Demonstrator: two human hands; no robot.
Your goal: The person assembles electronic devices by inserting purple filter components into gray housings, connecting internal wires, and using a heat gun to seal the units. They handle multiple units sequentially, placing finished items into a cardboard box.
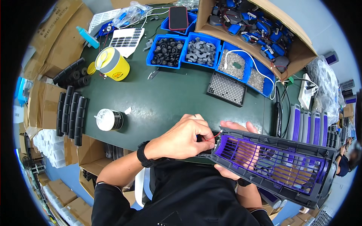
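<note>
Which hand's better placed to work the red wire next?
Left, I'd say: the left hand has its fingertips at the red wire, by the casing's near end. The right hand looks tied up gripping the casing.

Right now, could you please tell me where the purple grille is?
In the head view, the purple grille is at the lower right, set in the grey frame held by the right hand, just right of the left hand.

Grille frame before bins; jar left, on table.
</note>
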